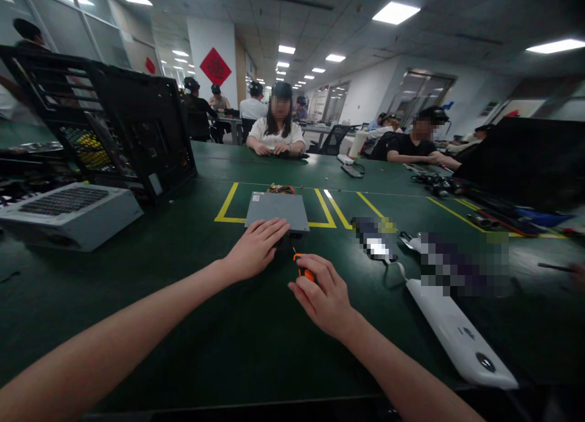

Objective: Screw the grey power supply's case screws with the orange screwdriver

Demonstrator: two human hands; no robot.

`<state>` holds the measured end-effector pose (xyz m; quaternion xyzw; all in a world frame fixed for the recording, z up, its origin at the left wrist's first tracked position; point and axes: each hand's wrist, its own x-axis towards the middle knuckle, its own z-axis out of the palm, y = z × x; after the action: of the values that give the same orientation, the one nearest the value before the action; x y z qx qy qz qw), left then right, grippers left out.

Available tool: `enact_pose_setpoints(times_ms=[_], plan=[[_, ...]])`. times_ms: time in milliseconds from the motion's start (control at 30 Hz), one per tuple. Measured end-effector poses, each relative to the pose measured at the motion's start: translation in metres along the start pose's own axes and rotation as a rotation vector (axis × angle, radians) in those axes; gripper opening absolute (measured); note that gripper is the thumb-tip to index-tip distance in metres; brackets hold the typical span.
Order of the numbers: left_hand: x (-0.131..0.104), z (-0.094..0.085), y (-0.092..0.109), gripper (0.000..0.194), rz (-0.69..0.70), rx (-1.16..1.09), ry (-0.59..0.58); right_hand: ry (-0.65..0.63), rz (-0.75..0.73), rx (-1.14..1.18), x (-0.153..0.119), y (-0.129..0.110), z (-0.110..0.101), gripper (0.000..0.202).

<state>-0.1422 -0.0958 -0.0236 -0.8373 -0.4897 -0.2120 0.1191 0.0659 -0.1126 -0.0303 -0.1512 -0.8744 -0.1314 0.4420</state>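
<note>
A: Where does the grey metal box (283,207) lie from the two hands?
B: Just beyond them. The left hand (256,246) is nearer: it lies on the box's near edge, palm down, fingers extended close together and slanting away to the right.

A: And the right hand (325,293)?
B: On the near side of the box, towards its right corner, apart from it. Thumb and fingers pinch the orange-and-black handle of a small screwdriver (307,273).

A: Which way does that point?
B: Its long axis slants away and a little left, tip towards the box's near side by the right corner. I can't tell whether the tip touches.

A: How does the box itself sit?
B: Its wider side looks to run left to right, with coloured cables (284,189) bunched at its far edge. Yellow tape (231,219) marks the table (219,349) on both sides of it. A second metal box (116,218) sits well to its left.
</note>
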Motion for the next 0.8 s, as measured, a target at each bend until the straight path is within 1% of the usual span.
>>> enact_pose_setpoints(times_ms=[67,133,200,267,333,367,433,467,500,567,633,667,733,800], plan=[[-0.013,-0.017,-0.005,0.062,0.07,0.02,-0.114,-0.011,-0.013,0.017,0.0,0.001,-0.001,0.018],[-0.029,-0.032,-0.01,0.062,0.065,0.06,-0.163,-0.01,-0.008,0.046,0.0,0.002,-0.001,0.021],[-0.041,-0.043,-0.014,0.058,-0.005,0.096,-0.117,0.026,0.038,0.083,0.003,0.002,-0.001,0.022],[-0.044,-0.045,-0.015,0.054,-0.074,0.1,-0.017,0.052,0.089,0.122,0.007,0.003,-0.003,0.02],[-0.035,-0.038,-0.013,0.05,-0.155,0.098,0.14,0.05,0.101,0.127,0.01,0.005,-0.006,0.014],[-0.027,-0.033,-0.012,0.047,-0.163,0.097,0.183,0.049,0.092,0.108,0.01,0.006,-0.007,0.012],[-0.007,-0.022,-0.009,0.045,-0.124,0.099,0.181,0.045,0.059,0.058,0.009,0.008,-0.01,0.012],[0.002,-0.016,-0.007,0.046,-0.098,0.102,0.159,0.038,0.051,0.056,0.008,0.01,-0.01,0.014],[0.011,-0.011,-0.005,0.046,-0.089,0.104,0.138,0.024,0.068,0.078,0.006,0.011,-0.011,0.017],[0.021,-0.001,-0.002,0.047,-0.095,0.096,0.104,0.016,0.16,0.165,0.003,0.013,-0.011,0.022],[0.024,0.006,0.0,0.044,-0.112,0.095,0.097,0.031,0.263,0.233,0.002,0.015,-0.011,0.024],[0.023,0.008,0.0,0.043,-0.112,0.096,0.098,0.034,0.284,0.246,0.002,0.015,-0.012,0.024],[0.02,0.012,0.0,0.043,-0.097,0.096,0.102,0.007,0.247,0.259,0.003,0.015,-0.013,0.019],[0.018,0.014,-0.001,0.043,-0.086,0.091,0.112,-0.056,0.177,0.252,0.004,0.013,-0.014,0.012]])
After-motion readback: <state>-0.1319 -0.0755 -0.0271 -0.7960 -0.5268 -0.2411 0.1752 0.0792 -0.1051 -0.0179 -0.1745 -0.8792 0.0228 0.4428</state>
